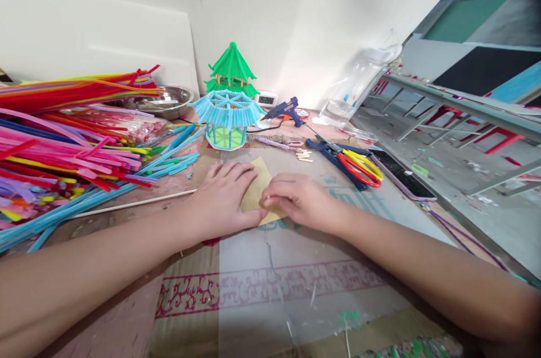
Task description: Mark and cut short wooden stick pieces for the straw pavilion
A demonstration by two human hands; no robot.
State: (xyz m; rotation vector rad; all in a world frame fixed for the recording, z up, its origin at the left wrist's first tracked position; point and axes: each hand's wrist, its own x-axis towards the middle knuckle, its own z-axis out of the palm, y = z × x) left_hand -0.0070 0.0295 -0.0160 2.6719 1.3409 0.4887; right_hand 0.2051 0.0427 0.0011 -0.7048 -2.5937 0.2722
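A small yellowish square sheet (258,182) lies on the table mat under both hands. My left hand (224,197) rests flat over its left side, fingers stretched out. From beneath the left wrist a thin pale stick (139,202) runs out to the left; whether the hand touches it is hidden. My right hand (300,200) is at the sheet's right side, its thumb and fingertips pinched together close to the left thumb. A tiny pale tip shows at the pinch, too small to name. Behind the hands stands a pavilion model (228,118) with a light-blue roof.
Bundles of coloured pipe cleaners (71,149) pile up at left, near a metal bowl (163,100). A green-roofed model (232,70), a blue glue gun (287,111) and a small clock (266,100) stand behind. Red-and-yellow-handled tools (361,169) and a phone (403,175) lie at right.
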